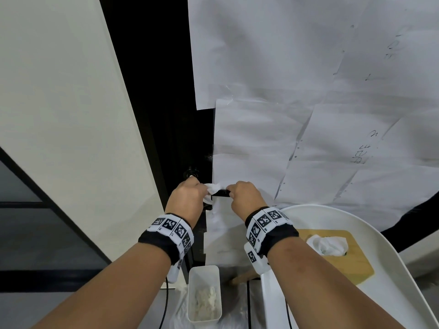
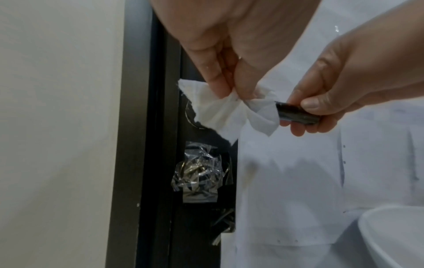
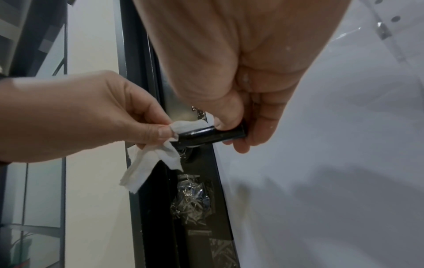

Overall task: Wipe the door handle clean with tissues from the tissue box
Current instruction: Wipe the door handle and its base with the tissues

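- Pinching the crumpled white tissue (image 2: 231,110) in my left hand (image 1: 187,198), I am rubbing the black cylindrical metal door handle (image 3: 211,135).
- I am gripping its free end with my right hand (image 1: 244,195); steadying it matters.

The short black door handle (image 3: 211,135) is showing a smooth, glossy finish. The crumpled white paper tissue (image 2: 231,110) is looking soft and matt. Thin white paper sheets (image 1: 308,91) are covering the door, creased, with shiny clear tape (image 3: 190,195) below.
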